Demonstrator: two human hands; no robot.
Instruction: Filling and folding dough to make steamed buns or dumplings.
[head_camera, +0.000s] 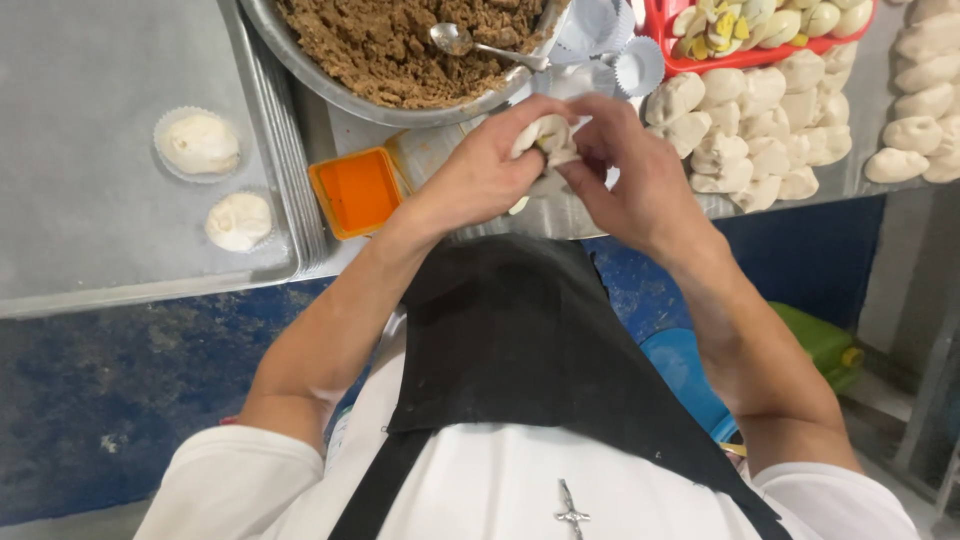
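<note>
Both my hands meet over the metal counter's front edge, closed around one white dough piece (548, 138) with a bit of yellow filling showing. My left hand (480, 170) cups it from the left. The fingers of my right hand (628, 165) pinch its right side. Just beyond them stands a large metal bowl (300, 62) of brown crumbly filling with a spoon (470, 44) lying in it.
A grey lined tray (90, 230) at left holds two filled dough pieces in paper cups (200, 143). An orange square container (355, 191) sits beside it. Several raw dough lumps (760, 130) lie at right, behind them a red tray of cut egg (750, 25) and empty paper cups (632, 62).
</note>
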